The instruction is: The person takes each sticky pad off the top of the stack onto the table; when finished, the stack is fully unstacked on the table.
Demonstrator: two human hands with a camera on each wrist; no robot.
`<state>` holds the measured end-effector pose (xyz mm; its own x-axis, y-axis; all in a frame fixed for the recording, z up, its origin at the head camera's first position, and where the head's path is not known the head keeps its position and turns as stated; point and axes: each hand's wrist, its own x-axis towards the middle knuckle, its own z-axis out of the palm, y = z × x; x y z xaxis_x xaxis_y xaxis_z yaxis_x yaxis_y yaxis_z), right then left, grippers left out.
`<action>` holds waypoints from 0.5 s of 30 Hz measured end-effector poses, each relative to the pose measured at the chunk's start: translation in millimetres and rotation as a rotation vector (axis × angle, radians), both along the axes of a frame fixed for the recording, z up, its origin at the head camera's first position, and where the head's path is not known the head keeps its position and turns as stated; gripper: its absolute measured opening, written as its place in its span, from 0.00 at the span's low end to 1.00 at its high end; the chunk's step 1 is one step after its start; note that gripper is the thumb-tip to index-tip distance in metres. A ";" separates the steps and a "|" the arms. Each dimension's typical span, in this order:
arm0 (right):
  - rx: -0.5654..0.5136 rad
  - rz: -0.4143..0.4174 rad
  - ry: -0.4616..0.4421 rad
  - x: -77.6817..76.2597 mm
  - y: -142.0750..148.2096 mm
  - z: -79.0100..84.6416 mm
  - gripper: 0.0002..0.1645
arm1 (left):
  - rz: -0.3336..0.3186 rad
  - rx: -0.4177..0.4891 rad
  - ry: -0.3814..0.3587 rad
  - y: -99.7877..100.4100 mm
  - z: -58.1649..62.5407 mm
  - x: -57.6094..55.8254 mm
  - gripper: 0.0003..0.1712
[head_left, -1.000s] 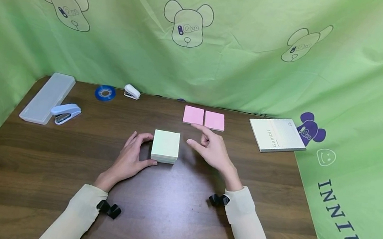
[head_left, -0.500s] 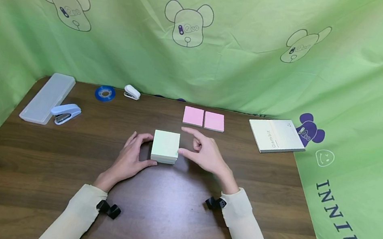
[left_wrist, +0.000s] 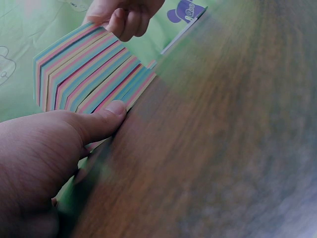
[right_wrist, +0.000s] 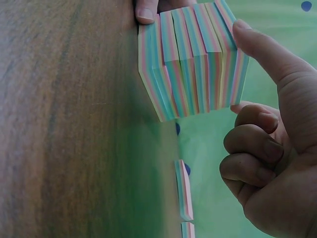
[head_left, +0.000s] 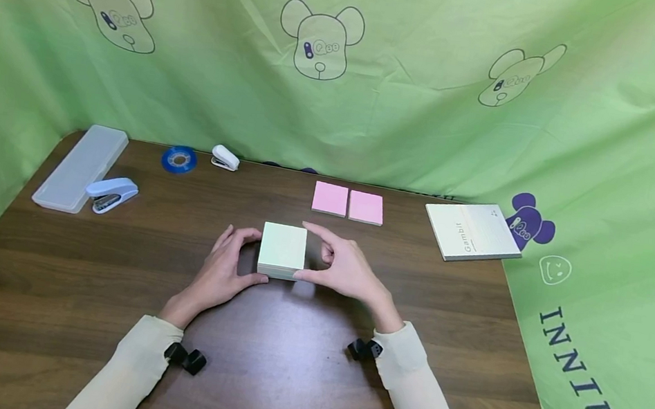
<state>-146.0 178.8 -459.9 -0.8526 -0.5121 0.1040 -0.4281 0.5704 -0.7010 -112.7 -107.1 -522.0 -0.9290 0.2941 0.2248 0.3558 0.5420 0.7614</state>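
Observation:
A squarish stack of sticky note pads [head_left: 283, 246], pale green on top with pastel-striped sides, stands on the table between both hands. My left hand [head_left: 224, 267] holds its left side low down, thumb at the near edge and fingers at the far edge. In the left wrist view that thumb [left_wrist: 113, 111] presses near the base of the striped stack [left_wrist: 94, 69]. From the right, my right hand [head_left: 344, 266] pinches the top pads between thumb and index finger. The right wrist view shows the thumb [right_wrist: 247, 37] near the stack's top and the other fingers curled into the palm.
Two pink sticky note pads [head_left: 330, 199] lie side by side behind the stack. A white notebook [head_left: 474, 232] lies back right. At the left are a translucent case [head_left: 81, 168], a light blue stapler [head_left: 112, 194], a blue tape roll [head_left: 179, 160] and a small white stapler [head_left: 225, 156].
My right hand has moved left and slightly nearer, from beside the stack to its top right edges, thumb and index finger now touching it. The left hand stays in place.

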 end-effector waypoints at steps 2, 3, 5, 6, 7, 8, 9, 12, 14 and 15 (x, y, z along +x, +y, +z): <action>0.003 0.002 -0.003 0.1 -0.4 -0.4 0.54 | -0.003 0.002 0.006 -0.2 -0.2 -0.1 0.50; 0.004 0.003 -0.003 0.3 -0.4 -0.4 0.54 | -0.004 0.004 0.009 -0.3 -0.4 -0.1 0.50; 0.003 0.007 0.001 0.4 -0.4 -0.1 0.53 | -0.005 0.005 0.013 -0.6 -1.0 -0.2 0.49; 0.004 0.007 0.002 0.5 -0.5 0.4 0.52 | -0.005 0.007 0.014 -0.6 -1.0 -0.3 0.49; 0.005 0.009 0.003 0.6 -0.4 0.8 0.51 | -0.005 0.008 0.014 -0.6 -1.2 -0.4 0.49; 0.005 0.010 0.003 0.8 -0.2 1.4 0.51 | -0.005 0.009 0.013 -0.7 -1.4 -0.5 0.49; 0.003 0.012 0.004 0.9 0.1 2.1 0.50 | -0.004 0.008 0.012 -0.7 -1.5 -0.6 0.49; -0.006 0.015 0.005 0.6 1.9 3.0 0.49 | -0.003 0.007 0.011 -0.8 -1.3 -0.6 0.50; -0.009 0.015 0.006 0.4 3.4 3.7 0.49 | -0.003 0.008 0.007 -0.9 -0.9 -0.4 0.50; -0.010 0.014 0.005 0.1 4.2 3.6 0.49 | -0.003 0.009 0.006 -0.8 -0.7 -0.4 0.50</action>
<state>-145.9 183.0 -456.3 -0.8445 -0.5232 0.1140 -0.4401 0.5568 -0.7045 -113.1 -108.0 -522.7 -0.9269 0.2946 0.2327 0.3616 0.5343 0.7641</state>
